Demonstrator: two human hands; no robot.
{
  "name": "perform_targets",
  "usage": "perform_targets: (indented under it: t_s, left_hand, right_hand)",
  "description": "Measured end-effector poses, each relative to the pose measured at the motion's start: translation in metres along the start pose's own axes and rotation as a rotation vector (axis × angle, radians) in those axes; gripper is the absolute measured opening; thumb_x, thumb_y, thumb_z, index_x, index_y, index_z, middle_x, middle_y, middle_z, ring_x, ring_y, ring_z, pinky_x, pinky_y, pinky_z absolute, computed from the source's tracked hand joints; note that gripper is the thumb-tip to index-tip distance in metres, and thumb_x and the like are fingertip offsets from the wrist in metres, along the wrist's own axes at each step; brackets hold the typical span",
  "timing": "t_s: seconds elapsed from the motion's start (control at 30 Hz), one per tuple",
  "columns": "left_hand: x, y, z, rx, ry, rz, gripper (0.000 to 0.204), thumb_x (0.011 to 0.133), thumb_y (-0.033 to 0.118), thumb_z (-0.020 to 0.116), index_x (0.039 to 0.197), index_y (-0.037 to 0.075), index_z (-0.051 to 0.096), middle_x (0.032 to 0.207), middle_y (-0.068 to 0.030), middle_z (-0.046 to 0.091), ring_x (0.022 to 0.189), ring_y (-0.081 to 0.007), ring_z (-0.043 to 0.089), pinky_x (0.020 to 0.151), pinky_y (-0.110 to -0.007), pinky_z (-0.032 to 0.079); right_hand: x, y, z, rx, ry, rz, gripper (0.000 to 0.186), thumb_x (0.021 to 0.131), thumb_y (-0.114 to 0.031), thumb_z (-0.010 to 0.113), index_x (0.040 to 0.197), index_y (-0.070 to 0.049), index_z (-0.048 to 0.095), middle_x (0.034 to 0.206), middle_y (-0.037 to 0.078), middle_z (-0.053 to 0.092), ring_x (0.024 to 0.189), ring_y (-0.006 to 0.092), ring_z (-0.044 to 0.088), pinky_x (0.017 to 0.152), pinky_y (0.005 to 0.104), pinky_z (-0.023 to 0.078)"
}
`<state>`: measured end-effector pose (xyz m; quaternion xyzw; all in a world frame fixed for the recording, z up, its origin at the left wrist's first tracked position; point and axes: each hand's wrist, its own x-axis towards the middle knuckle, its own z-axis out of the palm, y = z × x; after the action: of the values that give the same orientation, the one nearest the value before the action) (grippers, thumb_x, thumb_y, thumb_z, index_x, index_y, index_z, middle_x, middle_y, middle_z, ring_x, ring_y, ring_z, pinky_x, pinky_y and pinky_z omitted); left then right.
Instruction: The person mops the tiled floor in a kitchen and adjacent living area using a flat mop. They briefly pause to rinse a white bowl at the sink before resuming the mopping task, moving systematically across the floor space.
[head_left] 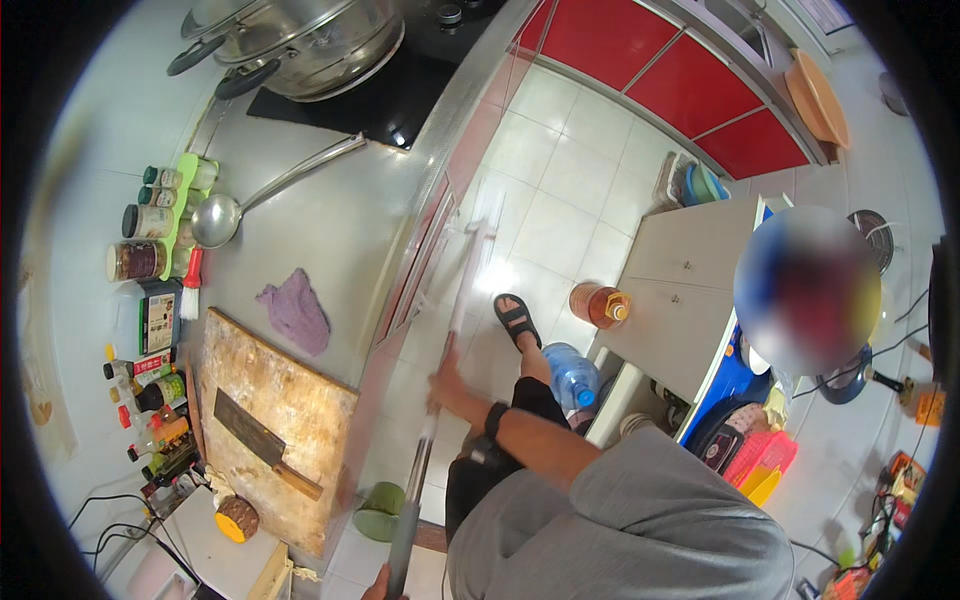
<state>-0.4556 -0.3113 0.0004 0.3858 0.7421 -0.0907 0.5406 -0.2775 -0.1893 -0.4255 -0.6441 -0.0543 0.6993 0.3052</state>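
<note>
Scene: we stand in a narrow kitchen, working a long-handled mop over the white tiled floor beside the steel counter.
Right hand: our right hand is clenched round the shaft about halfway along.
Left hand: our left hand shows only at the lower edge, at the shaft's near end; we cannot tell how its fingers lie.
Mop: the blurred far end reaches toward the red cabinets, along the counter's edge.
Progress: we judge the mopping under way; the tiles look glossy near the counter, and those around the water bottle and oil bottle appear not yet reached.
Counter: a cleaver lies on the wooden chopping board, a purple cloth beside it.
</note>
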Motion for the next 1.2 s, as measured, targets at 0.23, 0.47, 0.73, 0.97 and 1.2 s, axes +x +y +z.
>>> perform_targets:
  t_s: [0.23,0.47,0.73,0.97,1.2]
  left_hand:
    - [-0.077,-0.021,-0.055,0.114,0.144,0.039,0.049,0.08,-0.005,0.065,0.129,0.002,0.058,0.088,-0.0141,0.065,0.059,-0.0124,0.042,0.052,-0.025,0.041]
    - [-0.036,0.028,-0.047,0.316,0.163,0.223,0.05,0.078,-0.005,0.066,0.127,0.005,0.061,0.077,-0.0151,0.059,0.055,-0.0139,0.04,0.049,-0.03,0.039]
    - [0.093,0.199,0.034,0.37,0.08,0.481,0.02,0.083,0.009,0.064,0.101,0.001,0.064,0.072,-0.0233,0.058,0.065,-0.0428,0.057,0.058,-0.045,0.046]
    - [0.159,0.254,0.084,0.433,0.036,0.546,0.059,0.074,0.004,0.069,0.131,0.003,0.053,0.077,-0.0229,0.061,0.07,-0.0411,0.061,0.063,-0.046,0.049]
    - [0.092,0.102,0.035,0.34,0.103,0.508,0.018,0.083,0.008,0.064,0.1,0.001,0.065,0.072,-0.0239,0.058,0.066,-0.0442,0.057,0.059,-0.046,0.046]
  right_hand:
    - [-0.088,0.065,0.08,0.241,-0.175,0.158,0.067,0.091,-0.003,0.043,0.141,-0.014,-0.001,0.084,0.017,0.05,0.055,0.027,0.058,0.049,0.0431,0.057]
    - [-0.043,0.002,0.046,0.361,-0.046,-0.005,0.038,0.089,-0.004,0.047,0.117,-0.014,0.024,0.081,0.015,0.048,0.054,0.0277,0.058,0.042,0.044,0.053]
    - [0.116,-0.178,-0.113,0.315,0.122,-0.219,0.024,0.089,-0.005,0.052,0.105,-0.009,0.034,0.07,0.011,0.049,0.048,0.024,0.052,0.036,0.0402,0.046]
    - [0.159,-0.257,-0.203,0.234,0.211,-0.256,0.022,0.086,-0.006,0.052,0.102,-0.008,0.037,0.067,0.008,0.047,0.046,0.0205,0.049,0.036,0.0369,0.044]
    - [0.076,-0.114,-0.109,0.032,0.212,-0.232,0.029,0.088,-0.006,0.049,0.113,-0.005,0.035,0.072,0.016,0.056,0.049,0.0279,0.057,0.036,0.0424,0.046]
